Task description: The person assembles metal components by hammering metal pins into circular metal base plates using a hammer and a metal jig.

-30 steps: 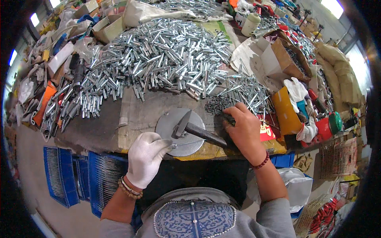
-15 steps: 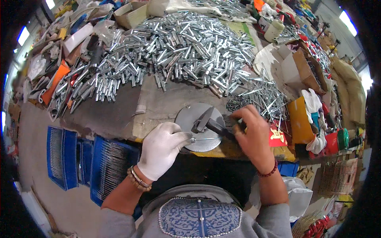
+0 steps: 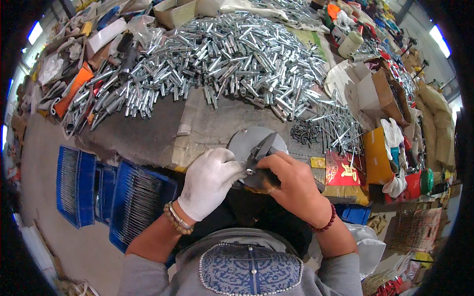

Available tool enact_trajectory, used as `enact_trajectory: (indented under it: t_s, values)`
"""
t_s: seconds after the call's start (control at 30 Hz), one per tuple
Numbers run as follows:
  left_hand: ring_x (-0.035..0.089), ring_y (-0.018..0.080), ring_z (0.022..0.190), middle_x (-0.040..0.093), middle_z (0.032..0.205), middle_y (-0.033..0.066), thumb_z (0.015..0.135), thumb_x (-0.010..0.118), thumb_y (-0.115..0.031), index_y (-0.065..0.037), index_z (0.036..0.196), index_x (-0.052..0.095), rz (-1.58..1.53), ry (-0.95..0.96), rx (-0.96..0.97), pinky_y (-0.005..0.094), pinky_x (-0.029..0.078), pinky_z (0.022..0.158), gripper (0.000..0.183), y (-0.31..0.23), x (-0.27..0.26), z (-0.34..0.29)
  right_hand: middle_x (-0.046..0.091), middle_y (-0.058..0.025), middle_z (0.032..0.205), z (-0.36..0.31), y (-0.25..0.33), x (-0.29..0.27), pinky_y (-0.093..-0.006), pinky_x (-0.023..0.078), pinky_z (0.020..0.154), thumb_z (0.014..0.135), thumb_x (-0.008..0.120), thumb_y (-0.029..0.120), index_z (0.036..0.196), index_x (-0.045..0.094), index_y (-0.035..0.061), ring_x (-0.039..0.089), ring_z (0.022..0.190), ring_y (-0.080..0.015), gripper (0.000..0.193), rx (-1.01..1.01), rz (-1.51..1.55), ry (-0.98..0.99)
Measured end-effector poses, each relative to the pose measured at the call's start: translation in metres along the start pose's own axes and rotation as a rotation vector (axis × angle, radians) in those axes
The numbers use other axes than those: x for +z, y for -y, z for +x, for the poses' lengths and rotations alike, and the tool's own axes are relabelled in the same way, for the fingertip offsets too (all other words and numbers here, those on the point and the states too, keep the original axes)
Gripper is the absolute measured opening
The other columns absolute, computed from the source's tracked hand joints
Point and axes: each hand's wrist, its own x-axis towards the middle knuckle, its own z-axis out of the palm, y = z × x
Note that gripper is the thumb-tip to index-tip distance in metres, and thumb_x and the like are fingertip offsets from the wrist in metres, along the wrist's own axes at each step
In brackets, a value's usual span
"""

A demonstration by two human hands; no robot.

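Observation:
My left hand (image 3: 212,185), in a white glove, pinches a thin metal rod (image 3: 250,171); only a short shiny bit shows at the fingertips. The rest of the rod is hidden by my hands. My right hand (image 3: 296,190), bare, is closed round the dark handle of a hammer (image 3: 264,149). The hammer's head lies over a round grey metal plate (image 3: 238,141), and the handle's end sticks out past my right palm. Both hands are close together at the plate's near edge.
A large heap of shiny metal tubes (image 3: 237,59) covers the back of the workbench (image 3: 210,116). Small black pins (image 3: 306,132) and thin metal rods (image 3: 340,128) lie to the right, near a red packet (image 3: 343,170). Blue crates (image 3: 133,207) of rods stand at lower left.
My right hand has moved left and nearer, closing on the hammer's handle. The rod, seen lying across the plate before, is now mostly covered. The view has shifted slightly.

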Motion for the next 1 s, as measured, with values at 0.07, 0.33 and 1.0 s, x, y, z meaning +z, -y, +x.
enact_trajectory:
  t_s: [0.07,0.33,1.0]
  values:
    - [0.067,0.0327,0.095,0.068,0.098,0.0094,0.08,0.082,-0.014,-0.01,0.101,0.078,0.007,-0.003,0.001,0.0424,0.054,0.082,0.021,0.0,0.001,0.0,0.064,-0.016,0.106,0.002,-0.001,0.001,-0.049,0.056,0.077,0.084,0.076,0.005,0.113,0.063,0.0056,0.067,0.095,-0.0415,0.031,-0.013,-0.009,0.016]
    - [0.067,0.0334,0.095,0.066,0.097,0.0097,0.079,0.081,-0.009,-0.009,0.1,0.076,-0.011,0.001,0.021,0.0433,0.055,0.082,0.021,0.003,0.001,-0.001,0.062,-0.0157,0.104,0.006,0.001,0.002,-0.0506,0.057,0.076,0.079,0.069,-0.002,0.116,0.062,0.0055,0.068,0.094,-0.0418,0.038,-0.045,-0.144,0.092]
    - [0.067,0.034,0.094,0.067,0.097,0.0114,0.079,0.077,-0.005,-0.006,0.097,0.076,-0.03,-0.023,0.013,0.043,0.055,0.081,0.018,0.004,0.003,-0.001,0.061,-0.013,0.096,0.007,0.001,-0.015,-0.0453,0.058,0.072,0.087,0.065,0.003,0.11,0.066,0.0071,0.069,0.087,-0.0354,0.024,-0.079,-0.276,0.016]
